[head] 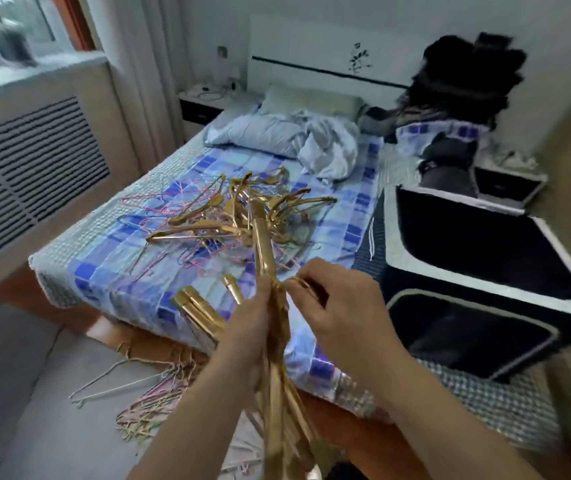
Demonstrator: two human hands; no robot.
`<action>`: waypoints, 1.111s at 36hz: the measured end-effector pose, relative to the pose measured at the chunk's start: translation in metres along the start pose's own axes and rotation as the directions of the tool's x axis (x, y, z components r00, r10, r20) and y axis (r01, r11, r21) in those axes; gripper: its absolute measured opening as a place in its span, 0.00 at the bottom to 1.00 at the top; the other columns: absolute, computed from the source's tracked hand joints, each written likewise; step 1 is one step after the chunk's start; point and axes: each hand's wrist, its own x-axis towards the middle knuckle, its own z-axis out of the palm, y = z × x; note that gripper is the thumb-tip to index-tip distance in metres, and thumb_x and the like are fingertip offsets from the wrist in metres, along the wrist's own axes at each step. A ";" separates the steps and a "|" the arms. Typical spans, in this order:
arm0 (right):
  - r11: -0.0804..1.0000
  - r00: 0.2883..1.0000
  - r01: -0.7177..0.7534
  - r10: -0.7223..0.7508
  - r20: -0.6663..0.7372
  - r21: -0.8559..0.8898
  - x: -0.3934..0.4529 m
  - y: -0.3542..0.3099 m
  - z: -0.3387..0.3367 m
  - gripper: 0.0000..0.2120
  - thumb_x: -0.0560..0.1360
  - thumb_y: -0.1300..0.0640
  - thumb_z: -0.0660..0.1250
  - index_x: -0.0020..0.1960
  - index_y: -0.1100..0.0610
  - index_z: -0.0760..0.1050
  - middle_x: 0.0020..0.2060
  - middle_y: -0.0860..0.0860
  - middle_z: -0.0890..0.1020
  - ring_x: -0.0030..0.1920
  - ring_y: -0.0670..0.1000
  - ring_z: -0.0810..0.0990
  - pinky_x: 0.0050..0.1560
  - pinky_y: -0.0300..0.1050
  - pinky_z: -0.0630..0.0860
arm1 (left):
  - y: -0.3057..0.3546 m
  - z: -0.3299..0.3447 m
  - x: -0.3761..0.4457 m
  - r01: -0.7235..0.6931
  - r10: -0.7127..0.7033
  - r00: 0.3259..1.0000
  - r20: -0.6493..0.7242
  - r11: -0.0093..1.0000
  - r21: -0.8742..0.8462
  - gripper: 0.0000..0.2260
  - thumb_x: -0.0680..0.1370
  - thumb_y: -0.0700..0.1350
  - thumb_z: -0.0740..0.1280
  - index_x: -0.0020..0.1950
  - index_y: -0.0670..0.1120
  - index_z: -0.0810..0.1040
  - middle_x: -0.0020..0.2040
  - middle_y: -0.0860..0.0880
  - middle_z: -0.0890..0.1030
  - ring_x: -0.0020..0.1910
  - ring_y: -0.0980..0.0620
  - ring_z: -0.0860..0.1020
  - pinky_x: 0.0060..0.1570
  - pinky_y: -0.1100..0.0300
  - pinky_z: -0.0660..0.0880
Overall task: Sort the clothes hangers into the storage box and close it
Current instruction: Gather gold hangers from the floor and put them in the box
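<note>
Half-done at best: box (478, 258) open beside bed (111, 271), no hangers visible inside
Left hand (246, 327): clamped round gold bunch (277, 368)
Right hand (339, 306): pinching bunch top
Left to do: pile (239, 213) on bed, floor strays (152, 403), lid

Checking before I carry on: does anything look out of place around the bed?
Yes: a bundle of thin wire hangers lies on the floor at the foot of the bed, apart from the tangled pile on top.
</note>
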 end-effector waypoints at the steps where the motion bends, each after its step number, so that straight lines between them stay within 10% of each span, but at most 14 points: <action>1: 0.999 0.999 -0.031 0.032 -0.038 0.005 0.003 0.005 -0.012 0.12 0.77 0.44 0.63 0.38 0.47 0.68 0.27 0.43 0.70 0.31 0.45 0.70 0.33 0.43 0.67 | 0.006 0.016 0.000 -0.010 0.009 1.000 0.030 0.999 0.038 0.25 0.78 0.68 0.64 0.39 0.48 0.84 0.28 0.50 0.76 0.26 0.51 0.75 0.33 0.58 0.71; 14: 0.945 0.885 -0.266 0.318 -0.339 0.192 0.068 0.113 -0.130 0.15 0.82 0.49 0.60 0.41 0.56 0.70 0.30 0.52 0.75 0.33 0.58 0.77 0.37 0.59 0.77 | 0.053 0.197 0.031 -0.396 0.349 0.911 0.221 0.890 0.226 0.24 0.84 0.59 0.60 0.36 0.44 0.75 0.24 0.50 0.72 0.21 0.53 0.68 0.22 0.63 0.66; 18: 0.926 0.900 -0.290 0.349 -0.260 0.241 0.097 0.162 -0.187 0.17 0.81 0.49 0.61 0.39 0.59 0.72 0.31 0.56 0.76 0.36 0.61 0.79 0.40 0.61 0.81 | 0.079 0.257 0.051 -0.472 0.430 0.881 0.197 0.830 0.298 0.24 0.83 0.59 0.62 0.33 0.47 0.79 0.25 0.50 0.78 0.21 0.54 0.74 0.21 0.64 0.70; 22: 0.825 0.915 -0.352 0.403 -0.023 0.442 0.139 0.203 -0.258 0.17 0.79 0.48 0.66 0.40 0.60 0.80 0.29 0.52 0.79 0.30 0.52 0.81 0.30 0.40 0.79 | 0.126 0.312 0.070 -0.523 0.480 0.849 0.223 0.699 0.487 0.24 0.79 0.65 0.63 0.41 0.46 0.84 0.32 0.48 0.85 0.28 0.50 0.83 0.29 0.61 0.76; 28: 0.698 0.901 -0.347 0.433 0.017 0.627 0.200 0.259 -0.304 0.12 0.84 0.56 0.60 0.49 0.59 0.79 0.28 0.53 0.75 0.25 0.55 0.77 0.28 0.49 0.80 | 0.183 0.369 0.110 -0.578 0.603 0.783 0.151 0.616 0.536 0.13 0.81 0.57 0.66 0.46 0.51 0.84 0.32 0.55 0.82 0.25 0.62 0.77 0.26 0.65 0.71; 40: 0.170 0.501 -0.375 0.864 0.045 0.911 0.158 0.421 -0.329 0.07 0.80 0.65 0.61 0.49 0.65 0.78 0.29 0.58 0.81 0.24 0.49 0.79 0.28 0.45 0.80 | 0.229 0.373 0.233 -0.547 0.583 0.809 0.080 0.696 0.466 0.12 0.82 0.34 0.59 0.52 0.41 0.82 0.33 0.45 0.73 0.28 0.52 0.70 0.30 0.62 0.69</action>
